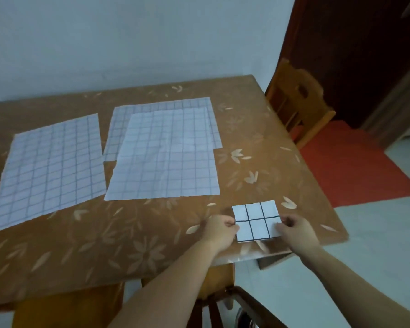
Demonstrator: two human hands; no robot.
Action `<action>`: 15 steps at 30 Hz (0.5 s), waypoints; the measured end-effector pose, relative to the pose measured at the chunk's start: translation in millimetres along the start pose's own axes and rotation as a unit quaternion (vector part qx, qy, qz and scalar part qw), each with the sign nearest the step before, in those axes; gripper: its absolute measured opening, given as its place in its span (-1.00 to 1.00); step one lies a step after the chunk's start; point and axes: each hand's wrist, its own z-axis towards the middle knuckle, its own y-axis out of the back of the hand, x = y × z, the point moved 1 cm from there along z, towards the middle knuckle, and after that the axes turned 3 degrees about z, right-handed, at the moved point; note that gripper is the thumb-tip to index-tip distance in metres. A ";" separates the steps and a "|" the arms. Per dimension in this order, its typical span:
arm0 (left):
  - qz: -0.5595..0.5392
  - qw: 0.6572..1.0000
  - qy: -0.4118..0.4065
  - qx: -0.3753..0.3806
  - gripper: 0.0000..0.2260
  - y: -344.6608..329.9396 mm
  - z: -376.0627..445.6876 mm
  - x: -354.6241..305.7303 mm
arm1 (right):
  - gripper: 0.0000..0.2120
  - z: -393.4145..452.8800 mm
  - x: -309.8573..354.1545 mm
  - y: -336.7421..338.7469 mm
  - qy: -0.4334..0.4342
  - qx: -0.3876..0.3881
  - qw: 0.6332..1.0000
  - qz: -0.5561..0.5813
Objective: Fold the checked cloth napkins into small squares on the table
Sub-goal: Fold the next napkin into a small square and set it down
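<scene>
A small folded napkin [256,221] lay flat on the desk [137,233], lower right of the frame, near its front corner. The left hand [219,229] pinched its left edge and the right hand [296,230] pinched its right edge. Three unfolded napkins lay spread above: one [50,169] at left, one [166,157] at centre overlapping another [161,107] behind it.

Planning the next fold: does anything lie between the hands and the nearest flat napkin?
Nothing visible. Only bare tablecloth separates the left hand and right hand, both on the folded napkin, from the nearest flat napkin.
</scene>
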 end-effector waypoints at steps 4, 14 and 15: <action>0.060 0.997 0.032 -0.045 -0.86 -21.9 17.1 3.1 | -0.95 20.4 -20.1 2.3 -0.027 -0.006 0.999 -0.016; 0.112 0.989 0.035 -0.090 -0.90 -32.1 21.2 13.2 | -0.92 32.5 -31.0 4.2 -0.035 -0.002 0.994 -0.105; 0.129 0.987 0.037 -0.083 -0.88 -27.5 18.5 13.5 | -0.89 31.2 -29.3 5.6 -0.022 -0.011 0.991 -0.133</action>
